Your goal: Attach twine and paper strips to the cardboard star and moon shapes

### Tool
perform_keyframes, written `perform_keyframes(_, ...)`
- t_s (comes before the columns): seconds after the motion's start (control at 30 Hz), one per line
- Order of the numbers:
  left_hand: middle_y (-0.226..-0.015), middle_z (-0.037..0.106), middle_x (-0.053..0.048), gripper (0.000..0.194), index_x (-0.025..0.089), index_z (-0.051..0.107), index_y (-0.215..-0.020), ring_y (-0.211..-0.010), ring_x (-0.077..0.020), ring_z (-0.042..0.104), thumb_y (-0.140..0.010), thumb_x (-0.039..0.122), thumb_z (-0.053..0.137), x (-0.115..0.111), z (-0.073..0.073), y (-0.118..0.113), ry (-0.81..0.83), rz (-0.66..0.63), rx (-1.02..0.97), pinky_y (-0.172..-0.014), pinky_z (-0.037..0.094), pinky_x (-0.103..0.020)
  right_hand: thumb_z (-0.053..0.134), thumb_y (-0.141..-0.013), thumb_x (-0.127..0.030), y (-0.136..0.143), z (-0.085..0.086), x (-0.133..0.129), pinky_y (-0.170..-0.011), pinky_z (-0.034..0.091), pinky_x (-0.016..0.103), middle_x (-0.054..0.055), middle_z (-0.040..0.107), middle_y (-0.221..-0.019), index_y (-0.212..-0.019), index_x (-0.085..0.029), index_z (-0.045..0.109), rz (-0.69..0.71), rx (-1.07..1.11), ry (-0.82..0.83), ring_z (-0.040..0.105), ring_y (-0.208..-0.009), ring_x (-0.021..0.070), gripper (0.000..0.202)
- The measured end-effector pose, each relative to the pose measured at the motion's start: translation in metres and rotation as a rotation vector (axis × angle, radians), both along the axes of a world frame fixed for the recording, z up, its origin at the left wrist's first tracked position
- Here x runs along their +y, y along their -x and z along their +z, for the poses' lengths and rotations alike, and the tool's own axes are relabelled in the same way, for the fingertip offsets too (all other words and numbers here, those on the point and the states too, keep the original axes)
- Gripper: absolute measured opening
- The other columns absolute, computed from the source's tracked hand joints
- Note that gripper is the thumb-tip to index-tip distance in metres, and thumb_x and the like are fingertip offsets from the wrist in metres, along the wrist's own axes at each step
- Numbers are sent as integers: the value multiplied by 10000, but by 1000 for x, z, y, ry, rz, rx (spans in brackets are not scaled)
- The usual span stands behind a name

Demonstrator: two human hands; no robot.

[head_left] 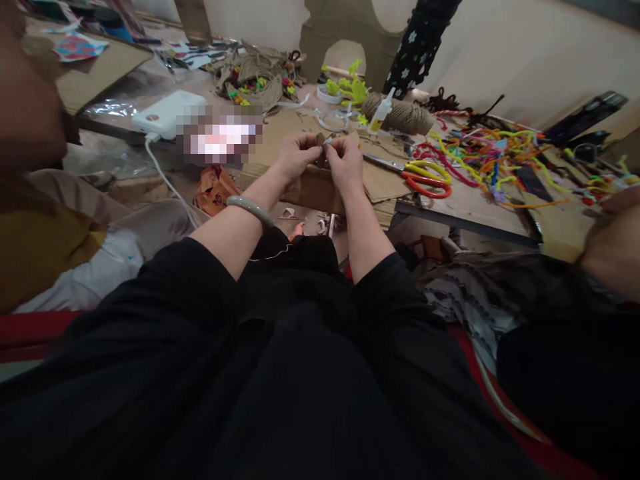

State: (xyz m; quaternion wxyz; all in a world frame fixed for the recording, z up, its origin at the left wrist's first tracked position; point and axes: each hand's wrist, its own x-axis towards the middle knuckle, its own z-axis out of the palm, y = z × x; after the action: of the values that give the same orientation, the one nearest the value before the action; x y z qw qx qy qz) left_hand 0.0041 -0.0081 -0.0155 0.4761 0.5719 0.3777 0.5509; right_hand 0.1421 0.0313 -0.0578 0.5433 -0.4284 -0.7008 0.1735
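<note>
My left hand [299,156] and my right hand [345,161] meet over the table's near edge, thumbs and fingertips pinched together. Between them is a small brown piece [321,141] with a pale bit on it; the fingers cover most of it, so I cannot tell its kind. A grey bangle [251,209] circles my left wrist. Just right of my right hand lie scissors [425,177] with yellow and orange handles, blades pointing toward it. Beyond the hands are a roll of clear tape [333,121], a small glue bottle [382,112] and a spool of twine [400,115].
Colourful pipe cleaners [493,160] spread across the right side. Bundled brown cord [257,73] lies at the back. A white power bank [170,115] with a cable sits left, beside a blurred lit screen [225,137]. Other people sit close on both sides.
</note>
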Motion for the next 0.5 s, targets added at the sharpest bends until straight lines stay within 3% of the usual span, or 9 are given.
perform_keyframes(0.3, -760, 719, 3, 102, 226, 690, -736, -793, -152, 670, -736, 129, 658, -5, 2, 3, -16, -42, 15, -807, 535, -305, 402, -789, -761, 2, 4, -7, -862, 533, 485, 16, 618, -780, -815, -202, 568, -41, 33, 40, 639, -807, 180, 584)
perform_keyframes(0.5, -749, 718, 13, 120, 205, 692, -746, -733, -130, 656, -724, 95, 650, -4, 2, 2, -11, -35, 1, -752, 539, -268, 444, -764, -766, 5, 12, -17, -789, 554, 422, 0, 601, -708, -759, -203, 552, -85, 60, 59, 615, -691, 153, 573)
